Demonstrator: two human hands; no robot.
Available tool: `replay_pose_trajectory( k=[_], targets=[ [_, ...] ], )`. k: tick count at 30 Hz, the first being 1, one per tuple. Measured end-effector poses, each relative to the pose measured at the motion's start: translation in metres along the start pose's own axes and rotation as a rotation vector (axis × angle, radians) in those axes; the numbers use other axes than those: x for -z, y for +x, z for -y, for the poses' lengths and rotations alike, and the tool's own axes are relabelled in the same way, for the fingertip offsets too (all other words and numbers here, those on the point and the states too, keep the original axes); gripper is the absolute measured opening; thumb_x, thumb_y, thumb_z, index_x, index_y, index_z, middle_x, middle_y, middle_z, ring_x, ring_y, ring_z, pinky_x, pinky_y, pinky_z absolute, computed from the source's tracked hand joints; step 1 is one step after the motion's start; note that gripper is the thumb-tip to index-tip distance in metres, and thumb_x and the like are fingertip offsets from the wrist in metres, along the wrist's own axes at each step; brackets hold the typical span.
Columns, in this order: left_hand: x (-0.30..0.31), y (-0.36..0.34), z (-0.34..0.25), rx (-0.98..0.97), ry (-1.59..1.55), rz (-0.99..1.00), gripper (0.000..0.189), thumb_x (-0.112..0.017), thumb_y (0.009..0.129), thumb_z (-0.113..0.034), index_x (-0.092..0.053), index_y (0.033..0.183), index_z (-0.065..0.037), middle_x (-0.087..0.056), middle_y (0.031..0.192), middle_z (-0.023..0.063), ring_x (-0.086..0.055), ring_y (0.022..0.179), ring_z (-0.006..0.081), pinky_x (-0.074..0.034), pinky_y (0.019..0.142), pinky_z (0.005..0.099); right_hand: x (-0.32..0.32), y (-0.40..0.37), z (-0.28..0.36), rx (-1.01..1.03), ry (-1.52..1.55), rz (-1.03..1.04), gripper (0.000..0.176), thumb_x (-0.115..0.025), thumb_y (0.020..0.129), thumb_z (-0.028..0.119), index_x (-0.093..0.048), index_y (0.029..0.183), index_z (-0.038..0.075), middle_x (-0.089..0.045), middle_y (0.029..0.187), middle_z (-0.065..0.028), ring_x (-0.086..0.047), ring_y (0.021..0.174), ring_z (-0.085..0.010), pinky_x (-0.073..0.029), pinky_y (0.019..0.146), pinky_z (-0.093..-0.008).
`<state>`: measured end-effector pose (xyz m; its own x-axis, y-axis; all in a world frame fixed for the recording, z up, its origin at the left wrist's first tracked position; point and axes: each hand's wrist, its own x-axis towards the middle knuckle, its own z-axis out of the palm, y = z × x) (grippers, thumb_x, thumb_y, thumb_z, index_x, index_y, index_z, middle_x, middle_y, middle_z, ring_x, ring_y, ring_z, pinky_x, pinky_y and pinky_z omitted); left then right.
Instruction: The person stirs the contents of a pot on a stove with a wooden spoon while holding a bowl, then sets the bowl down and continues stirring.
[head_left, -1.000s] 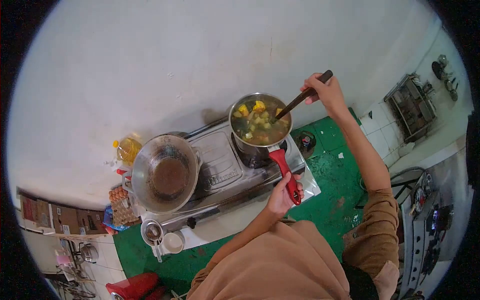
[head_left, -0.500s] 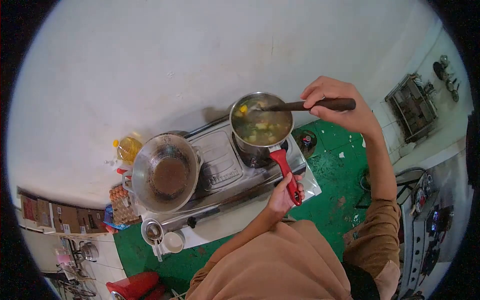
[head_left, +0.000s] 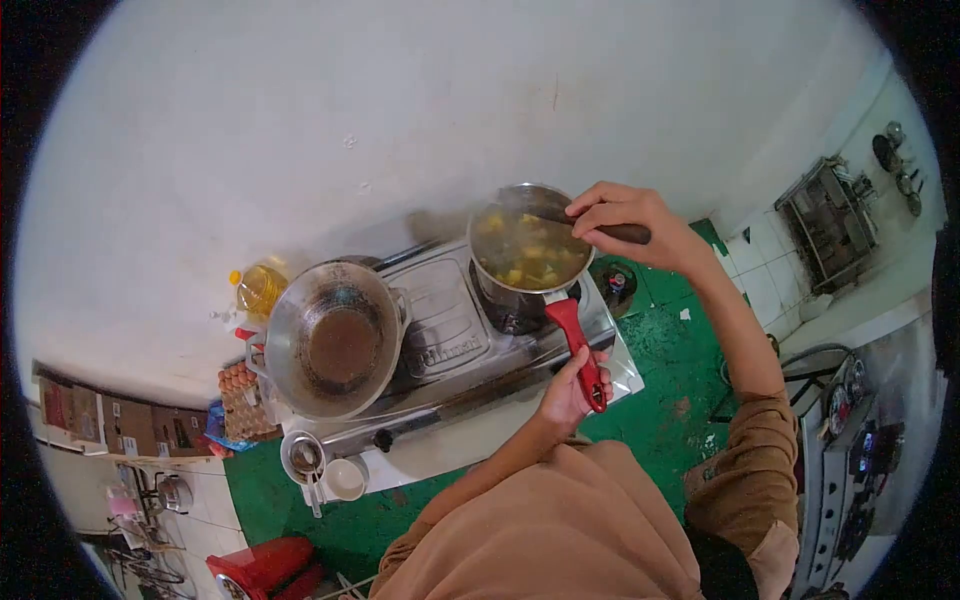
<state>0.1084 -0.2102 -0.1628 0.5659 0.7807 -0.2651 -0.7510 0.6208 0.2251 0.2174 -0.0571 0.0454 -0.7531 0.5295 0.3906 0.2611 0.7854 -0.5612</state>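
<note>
My left hand [head_left: 568, 397] is closed around the red handle [head_left: 572, 330] of a saucepan [head_left: 478, 252] on the stove's right burner. Chunks of food in broth [head_left: 530, 255] fill the pan. Above its right rim, my right hand [head_left: 622, 222] grips the dark handle [head_left: 625, 233] of a utensil, whose lower end dips into the broth and is hidden there. On the stove [head_left: 445, 335], left of the saucepan, stands a large metal wok [head_left: 345, 345] with a brown, stained bottom.
An oil bottle [head_left: 259, 290] stands behind the wok, near the wall. Eggs [head_left: 238, 378] in a tray lie left of it. A strainer [head_left: 303, 455] and a white bowl [head_left: 346, 479] sit at the stove's front left corner. A red object [head_left: 268, 565] is at lower left.
My right hand has moved left and down, pushing the utensil deeper into the broth. The food pieces have shifted. My left hand keeps its hold on the red handle.
</note>
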Motion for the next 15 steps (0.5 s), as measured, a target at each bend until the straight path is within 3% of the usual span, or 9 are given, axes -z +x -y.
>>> replay_pose_trajectory(
  k=[6,12,15],
  targets=[
    [-0.006,-0.003,-0.001,-0.003,0.015,-0.054,0.040,-0.049,0.092,-0.043,-0.055,0.104,-0.005,-0.056,0.077,0.0076,-0.056,0.070,0.0215,-0.048,0.067,0.0343,-0.011,0.011,-0.041,0.071,-0.092,0.041,0.009,-0.062,0.081,0.006,-0.065,0.088,0.002,-0.064,0.096,-0.0086,-0.062,0.088,-0.0208,-0.049,0.078,-0.0295],
    [-0.003,-0.001,0.001,-0.008,-0.012,-0.054,0.040,-0.047,0.092,-0.042,-0.053,0.105,-0.005,-0.056,0.077,0.0078,-0.054,0.069,0.0217,-0.047,0.067,0.0342,-0.024,0.030,-0.073,-0.089,0.086,0.074,0.010,-0.061,0.083,0.009,-0.065,0.086,0.001,-0.064,0.086,-0.0060,-0.061,0.082,-0.0146,-0.049,0.074,-0.0281],
    [-0.004,-0.002,0.001,-0.013,-0.006,-0.064,0.041,-0.048,0.092,-0.042,-0.053,0.106,-0.004,-0.056,0.077,0.0083,-0.054,0.069,0.0218,-0.047,0.067,0.0343,-0.032,0.039,-0.092,-0.242,0.180,0.026,0.011,-0.061,0.083,0.009,-0.065,0.083,-0.001,-0.064,0.084,-0.0052,-0.060,0.072,-0.0110,-0.050,0.067,-0.0256]
  ],
)
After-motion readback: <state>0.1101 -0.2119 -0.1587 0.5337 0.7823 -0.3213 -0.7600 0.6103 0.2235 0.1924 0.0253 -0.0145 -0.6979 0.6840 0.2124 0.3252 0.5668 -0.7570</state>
